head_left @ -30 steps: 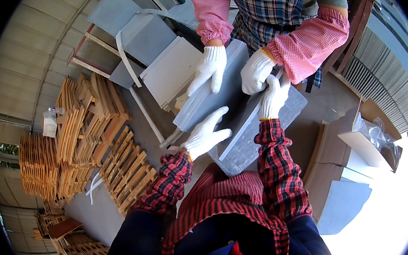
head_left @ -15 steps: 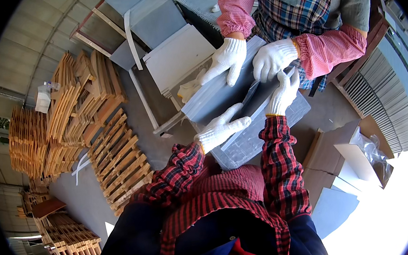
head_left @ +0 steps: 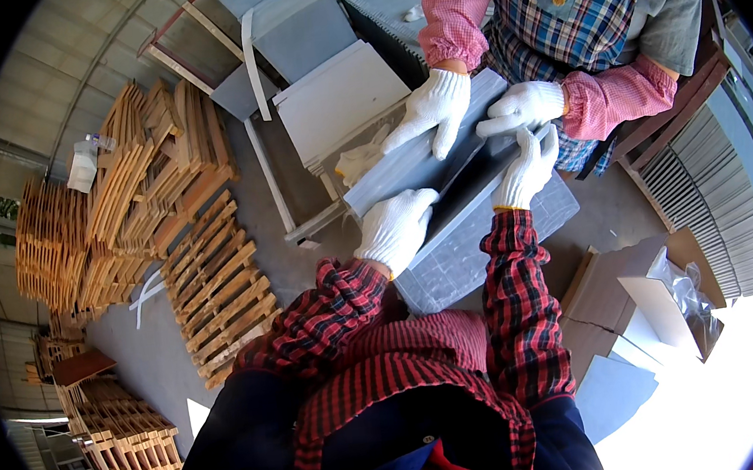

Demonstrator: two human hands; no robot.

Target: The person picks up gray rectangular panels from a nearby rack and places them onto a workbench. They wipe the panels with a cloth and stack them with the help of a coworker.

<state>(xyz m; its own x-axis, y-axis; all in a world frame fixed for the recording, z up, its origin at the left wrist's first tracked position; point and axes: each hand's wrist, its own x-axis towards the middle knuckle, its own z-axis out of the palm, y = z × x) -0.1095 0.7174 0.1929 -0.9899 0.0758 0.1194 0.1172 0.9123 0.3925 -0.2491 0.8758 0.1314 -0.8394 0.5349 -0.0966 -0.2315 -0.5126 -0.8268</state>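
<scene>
A long grey panel piece (head_left: 462, 227), with upright sides and a dark gap between them, lies on a grey block-like surface (head_left: 453, 273) in front of me. My left hand (head_left: 399, 230), in a white knit glove, is closed over the edge at its near left end, with the fingertips partly hidden in the gap. My gloved right hand (head_left: 526, 171) pinches the upper edge of the near side, towards the right end. Across from me, a co-worker's gloved hand (head_left: 437, 111) rests spread on the far side panel (head_left: 414, 159). Their other gloved hand (head_left: 523, 108) grips the right end, close to my right hand.
Wooden pallets (head_left: 219, 295) lie and stand stacked on the left. Behind the work stand a metal frame (head_left: 271, 177) and a white board (head_left: 341, 98). An open cardboard box (head_left: 672, 288) with clear plastic is at the right, near stacked grey sheets (head_left: 706, 176).
My left hand has gone from spread fingers to closing on the panel edge. The dark gap looks wider. The co-worker's hand at the right end has shifted slightly. My right hand keeps its grip.
</scene>
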